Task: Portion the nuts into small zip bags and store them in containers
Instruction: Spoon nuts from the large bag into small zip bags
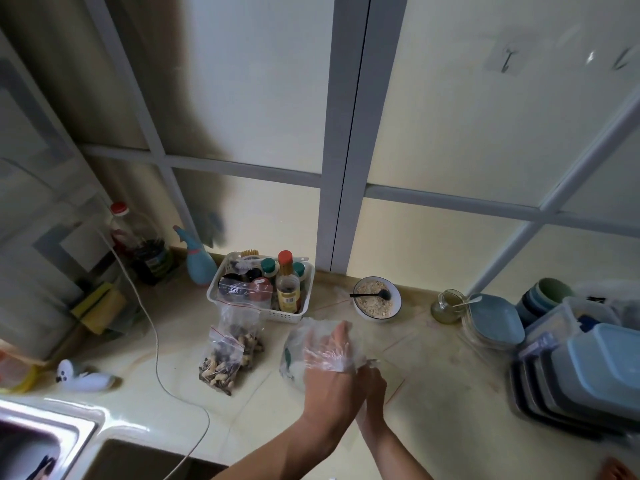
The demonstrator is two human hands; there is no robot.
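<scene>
Pulling a clear glove [329, 355] over spread left-hand [330, 372] fingers, right hand [374, 379] pinching its cuff, nut-filled zip bags [225, 355] nearby

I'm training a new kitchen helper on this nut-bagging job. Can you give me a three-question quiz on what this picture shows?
1. True or false: the bowl of oats has a black spoon in it.
2. Where do the filled zip bags of nuts lie? A) in the sink B) on the counter in front of the white basket C) on the stacked containers
3. What thin covering is the left hand part-way into, with the right hand at its edge?

Key: 1 true; 2 B; 3 a clear plastic glove.
</scene>
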